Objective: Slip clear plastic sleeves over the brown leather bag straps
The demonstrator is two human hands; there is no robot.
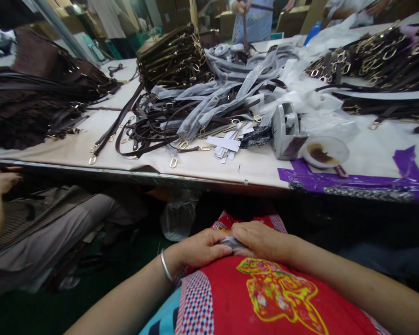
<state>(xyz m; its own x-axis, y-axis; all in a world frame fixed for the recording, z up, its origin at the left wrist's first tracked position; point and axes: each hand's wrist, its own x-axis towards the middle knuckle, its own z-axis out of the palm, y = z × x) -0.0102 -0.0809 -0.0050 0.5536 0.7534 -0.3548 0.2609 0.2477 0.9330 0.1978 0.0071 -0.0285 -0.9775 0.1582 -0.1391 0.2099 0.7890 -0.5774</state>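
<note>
My left hand (202,249), with a silver bangle at the wrist, rests on my lap with its fingers curled. Over the lap from the other side comes my right hand (260,239), also closed. Between the two is a small greyish, filmy bundle (233,243), mostly covered by my fingers, and both hands press on it. Under them lies a red apron (226,293) with a yellow printed figure. Beyond the hands, on the table (209,170), lie dark brown straps (150,146) with gold clasps, and grey plastic-wrapped straps (209,107).
A stack of dark brown pieces with gold hardware (174,56) stands behind the straps. White paper strips (225,144), a tape dispenser (287,132) and a shallow bowl with brown stuff (324,152) sit near the edge. Another person's hand (0,181) is at left.
</note>
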